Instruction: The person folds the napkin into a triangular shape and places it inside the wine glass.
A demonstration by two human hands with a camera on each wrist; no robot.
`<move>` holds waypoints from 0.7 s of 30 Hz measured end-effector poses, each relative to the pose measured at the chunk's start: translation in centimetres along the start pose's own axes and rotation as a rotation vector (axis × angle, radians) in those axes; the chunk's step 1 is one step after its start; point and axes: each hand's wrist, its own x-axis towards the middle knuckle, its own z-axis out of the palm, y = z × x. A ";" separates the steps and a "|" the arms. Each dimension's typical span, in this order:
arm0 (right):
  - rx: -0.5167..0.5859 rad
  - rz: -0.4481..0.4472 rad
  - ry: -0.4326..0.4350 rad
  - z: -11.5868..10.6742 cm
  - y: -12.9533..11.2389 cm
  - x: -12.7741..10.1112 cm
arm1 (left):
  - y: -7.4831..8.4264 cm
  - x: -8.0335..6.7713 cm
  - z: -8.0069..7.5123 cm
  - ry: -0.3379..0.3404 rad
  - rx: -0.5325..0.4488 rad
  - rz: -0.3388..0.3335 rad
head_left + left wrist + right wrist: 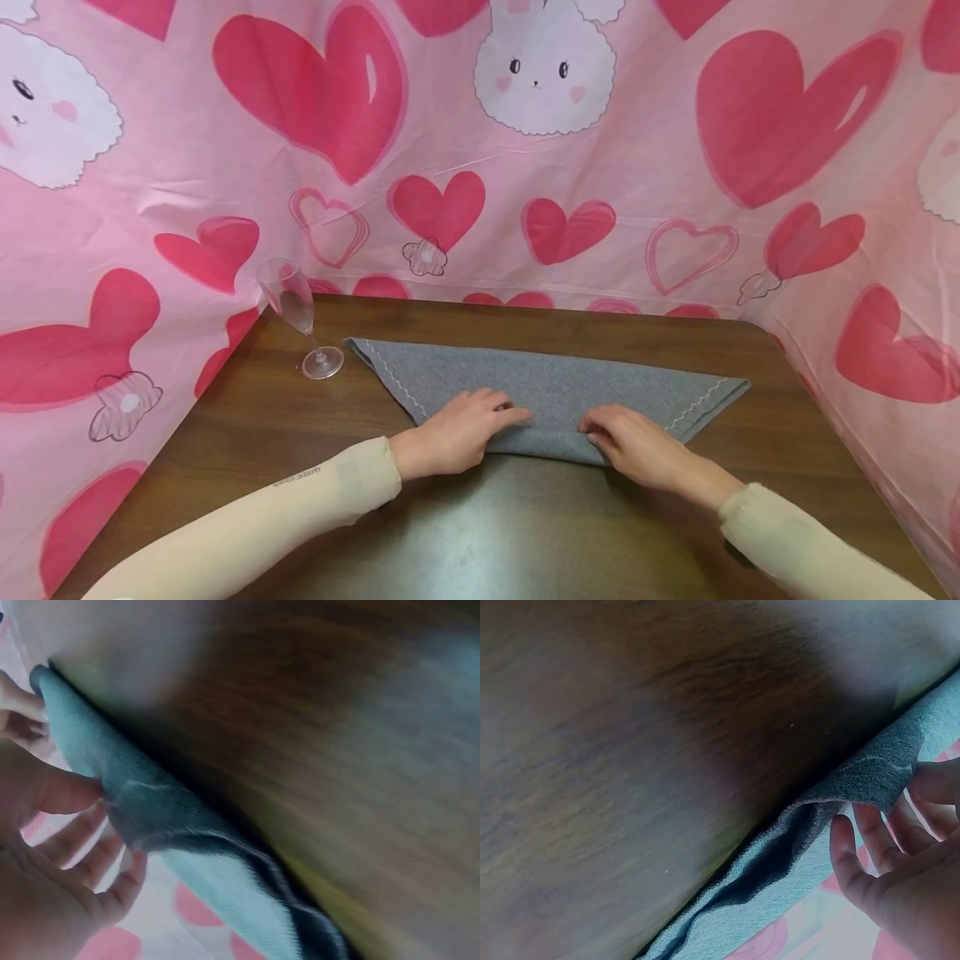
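Observation:
A grey cloth napkin (pixel 540 379) with pale zigzag stitching lies folded into a wide shape, its two points out to the sides and a turned-up strip along the near edge. My left hand (pixel 461 429) pinches that strip left of the middle, thumb on the fold and fingertips at the flap's edge in the left wrist view. Farther right, my right hand (pixel 637 446) grips the same strip between thumb and fingers. From the right wrist, the rolled layers (pixel 877 772) show at the fingertips, with loose layers gaping beside them.
An upright clear stemmed glass (pixel 322 362) stands at the back left, close to the napkin's left point. The brown wooden table (pixel 465 533) is bordered at the back and sides by pink curtains (pixel 442 108) printed with hearts and rabbits.

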 end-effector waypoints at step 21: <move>-0.067 -0.105 -0.017 0.1 -2.9 2.2 | 1.0 1.4 -0.1 -0.173 0.007 -0.028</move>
